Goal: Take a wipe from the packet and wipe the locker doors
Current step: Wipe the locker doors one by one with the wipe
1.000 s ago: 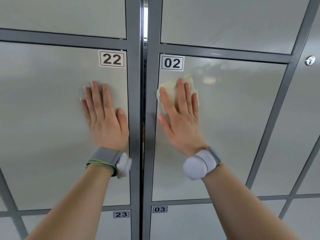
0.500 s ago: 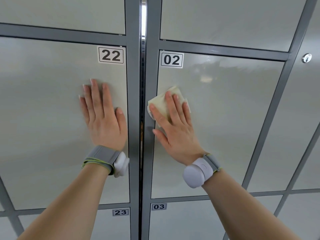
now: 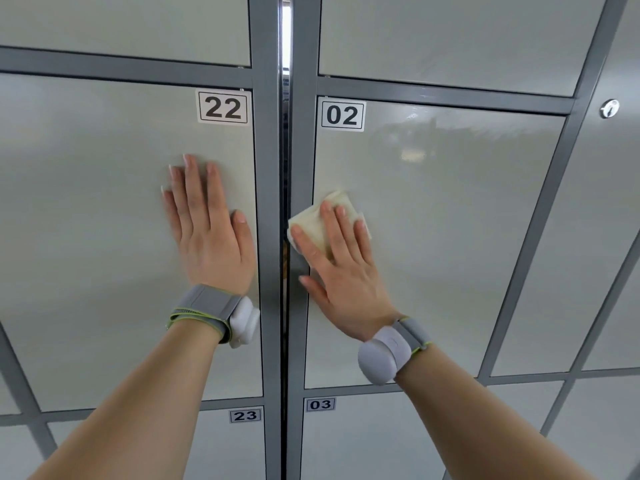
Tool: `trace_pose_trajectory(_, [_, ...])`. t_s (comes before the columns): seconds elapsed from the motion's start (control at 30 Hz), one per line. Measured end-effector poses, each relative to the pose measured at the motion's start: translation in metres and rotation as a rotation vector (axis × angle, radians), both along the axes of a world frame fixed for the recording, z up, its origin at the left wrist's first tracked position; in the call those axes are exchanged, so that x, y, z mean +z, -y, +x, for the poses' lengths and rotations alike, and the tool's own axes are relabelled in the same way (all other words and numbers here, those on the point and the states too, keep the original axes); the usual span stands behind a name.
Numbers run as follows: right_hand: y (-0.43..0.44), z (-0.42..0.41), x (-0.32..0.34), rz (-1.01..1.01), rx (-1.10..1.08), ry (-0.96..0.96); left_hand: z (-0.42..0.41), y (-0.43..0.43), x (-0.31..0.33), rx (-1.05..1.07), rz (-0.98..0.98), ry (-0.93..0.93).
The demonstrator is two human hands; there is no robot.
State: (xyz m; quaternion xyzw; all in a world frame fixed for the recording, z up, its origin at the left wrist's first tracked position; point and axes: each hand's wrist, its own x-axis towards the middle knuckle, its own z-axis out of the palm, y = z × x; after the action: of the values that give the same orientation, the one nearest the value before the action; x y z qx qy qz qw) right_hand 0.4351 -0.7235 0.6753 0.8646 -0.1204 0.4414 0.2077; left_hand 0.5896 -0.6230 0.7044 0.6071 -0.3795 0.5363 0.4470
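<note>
A folded pale wipe [image 3: 313, 221] lies flat against the left edge of locker door 02 [image 3: 450, 237], partly over the grey frame strip. My right hand [image 3: 341, 268] presses it there with straight, spread fingers. My left hand [image 3: 207, 230] rests flat with straight fingers on locker door 22 [image 3: 86, 220], near that door's right edge. Both wrists carry grey bands with white pods. The wipe packet is not in view.
Grey frame bars [image 3: 268, 237] separate the pale doors, with a narrow dark gap between the two columns. Doors 23 [image 3: 221, 445] and 03 [image 3: 381, 441] sit below. A round lock [image 3: 609, 108] is on the door at the upper right.
My right hand has slid the wipe down and to the left, from just under the 02 label to the door's left edge. My left hand has stayed on door 22.
</note>
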Motion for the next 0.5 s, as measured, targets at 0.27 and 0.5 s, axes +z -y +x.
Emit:
trace_pose_trajectory(0.27, [0.005, 0.001, 0.045, 0.117, 0.024, 0.156, 0.004, 0.002, -0.001, 0.018, -0.012, 0.032])
trace_pose_trajectory(0.5, [0.008, -0.012, -0.005, 0.046, -0.008, -0.003, 0.004, 0.002, 0.000, 0.018, -0.009, 0.030])
